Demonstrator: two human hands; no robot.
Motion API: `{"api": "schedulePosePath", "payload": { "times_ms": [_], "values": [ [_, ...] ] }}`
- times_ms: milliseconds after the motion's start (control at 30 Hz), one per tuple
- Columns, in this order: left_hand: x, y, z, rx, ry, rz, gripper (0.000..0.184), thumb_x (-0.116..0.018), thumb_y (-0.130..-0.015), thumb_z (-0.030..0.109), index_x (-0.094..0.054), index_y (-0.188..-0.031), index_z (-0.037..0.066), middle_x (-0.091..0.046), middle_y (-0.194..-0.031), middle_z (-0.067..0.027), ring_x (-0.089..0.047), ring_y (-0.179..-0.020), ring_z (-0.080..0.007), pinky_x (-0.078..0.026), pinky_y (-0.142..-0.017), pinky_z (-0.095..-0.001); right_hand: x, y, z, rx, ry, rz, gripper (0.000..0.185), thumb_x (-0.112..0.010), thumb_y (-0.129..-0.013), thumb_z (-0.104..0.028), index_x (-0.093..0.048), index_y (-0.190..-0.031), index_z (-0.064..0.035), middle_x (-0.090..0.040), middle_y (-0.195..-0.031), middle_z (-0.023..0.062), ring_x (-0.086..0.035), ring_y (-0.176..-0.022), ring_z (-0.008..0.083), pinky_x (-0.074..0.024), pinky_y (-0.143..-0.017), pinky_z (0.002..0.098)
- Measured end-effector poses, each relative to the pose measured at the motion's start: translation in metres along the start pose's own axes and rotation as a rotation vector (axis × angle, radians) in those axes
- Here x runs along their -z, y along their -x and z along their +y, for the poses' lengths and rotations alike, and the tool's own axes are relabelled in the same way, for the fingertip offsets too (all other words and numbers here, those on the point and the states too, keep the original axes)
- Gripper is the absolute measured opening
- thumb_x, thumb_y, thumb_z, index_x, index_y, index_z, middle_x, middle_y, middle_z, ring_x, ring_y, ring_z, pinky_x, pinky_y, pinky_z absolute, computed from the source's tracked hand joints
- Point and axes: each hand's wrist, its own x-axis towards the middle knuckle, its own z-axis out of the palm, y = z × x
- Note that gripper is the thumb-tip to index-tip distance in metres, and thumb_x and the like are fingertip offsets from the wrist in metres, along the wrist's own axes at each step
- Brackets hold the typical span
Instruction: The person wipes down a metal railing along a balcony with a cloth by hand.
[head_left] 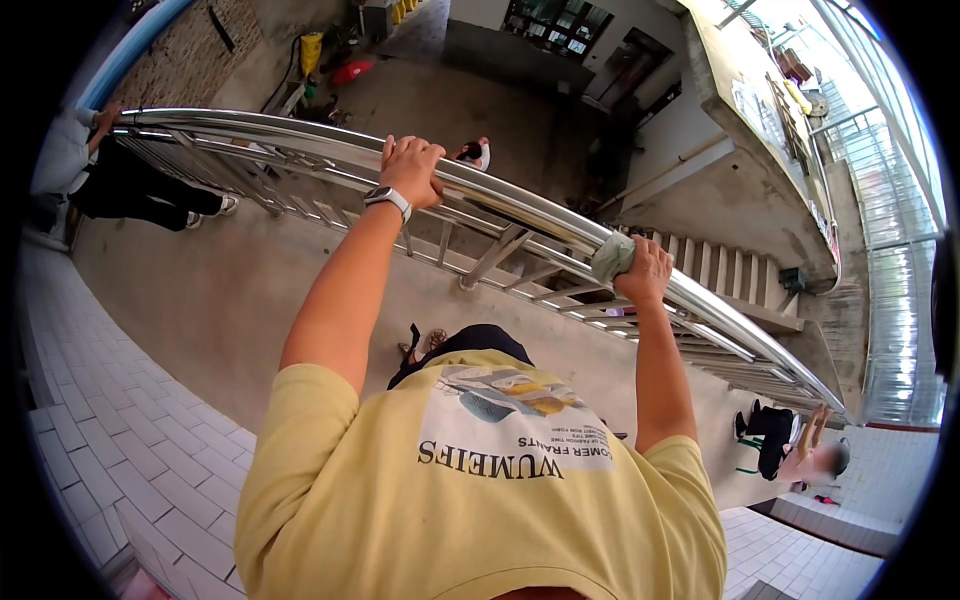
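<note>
A shiny metal railing (520, 208) curves across the view in front of me. My left hand (412, 170), with a watch (389, 203) on its wrist, is closed over the top rail. Further right, my right hand (648, 270) grips a greyish-green cloth (612, 260) and presses it against the same rail. The cloth is bunched, and part of it is hidden under my fingers. Slanted metal bars (497, 257) run below the top rail near both hands.
One person (130, 185) stands at the railing's far left, a hand on it. At the right another person (790, 445) sits on a green stool. Beyond the railing lie a lower courtyard with a person (476, 153) and concrete stairs (715, 265). White tiles (130, 450) cover the wall behind.
</note>
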Motion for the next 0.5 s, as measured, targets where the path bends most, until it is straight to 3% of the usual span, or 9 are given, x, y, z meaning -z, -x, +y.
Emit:
{"api": "schedulePosePath", "payload": {
  "times_ms": [233,300,400,500],
  "values": [
    [0.003,0.000,0.005,0.014,-0.050,0.005,0.070,-0.084,-0.052,0.030,-0.055,-0.115,0.020,-0.054,-0.116,-0.0025,-0.039,-0.126,-0.0259,-0.017,-0.113,-0.0506,-0.005,-0.007,-0.015,0.047,0.016,0.030,0.060,-0.067,-0.060,-0.014,-0.057,-0.119,-0.0156,-0.059,-0.115,0.0075,-0.051,-0.113,0.0293,-0.0311,-0.102,0.0424],
    [0.006,0.002,0.007,0.014,-0.011,0.039,0.053,-0.069,-0.060,0.020,-0.058,-0.112,0.018,-0.055,-0.116,-0.0053,-0.041,-0.124,-0.0259,-0.017,-0.114,-0.0470,-0.003,-0.007,-0.014,0.063,0.001,0.047,0.058,-0.067,-0.060,-0.014,-0.058,-0.117,-0.0158,-0.060,-0.112,0.0074,-0.052,-0.110,0.0293,-0.0324,-0.099,0.0417],
    [0.004,0.001,0.005,-0.001,-0.017,0.059,0.050,-0.066,-0.061,0.019,-0.058,-0.110,0.019,-0.056,-0.115,-0.0047,-0.042,-0.123,-0.0254,-0.018,-0.114,-0.0471,-0.003,-0.005,-0.013,0.100,-0.013,0.103,0.053,-0.067,-0.060,-0.014,-0.060,-0.112,-0.0163,-0.062,-0.107,0.0072,-0.055,-0.104,0.0295,-0.0354,-0.094,0.0396],
    [0.003,0.001,0.005,-0.004,-0.020,0.049,0.052,-0.070,-0.060,0.022,-0.058,-0.110,0.020,-0.056,-0.114,-0.0033,-0.042,-0.123,-0.0248,-0.018,-0.114,-0.0473,-0.003,-0.003,-0.010,0.147,-0.047,0.142,0.053,-0.067,-0.060,-0.011,-0.059,-0.112,-0.0162,-0.061,-0.108,0.0075,-0.054,-0.105,0.0292,-0.0359,-0.094,0.0391]
  ]
}}
